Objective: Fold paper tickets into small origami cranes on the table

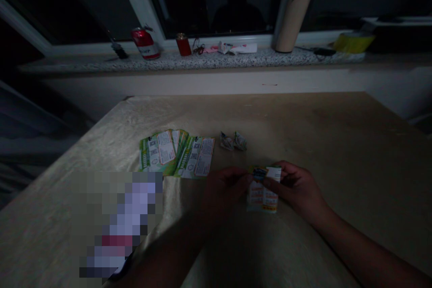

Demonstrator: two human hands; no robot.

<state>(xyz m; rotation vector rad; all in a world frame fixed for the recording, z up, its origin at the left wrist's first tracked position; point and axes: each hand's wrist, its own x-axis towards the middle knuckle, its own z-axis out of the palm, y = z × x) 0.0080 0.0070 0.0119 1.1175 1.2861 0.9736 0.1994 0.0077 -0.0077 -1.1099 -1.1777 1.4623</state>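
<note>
Both my hands meet at a small printed paper leaflet (263, 193), white with orange text boxes and a dark picture at its top. My left hand (227, 186) pinches its upper left edge between thumb and fingers. On the right side, my right hand (299, 184) grips it with the thumb in front and the fingers behind. Beyond my left hand lie several green-and-white printed leaflets (195, 157), partly overlapping and fanned out. Two small crumpled or folded paper pieces (232, 141) rest on the table, just beyond the held leaflet.
A pixelated oblong object (124, 225) lies on the table (337, 144) by my left forearm. Along the granite windowsill (202, 60) stand a red can (145, 44), a small red container (183, 45), crumpled paper (236, 48), a cardboard tube (297, 9) and a yellow item (354, 42).
</note>
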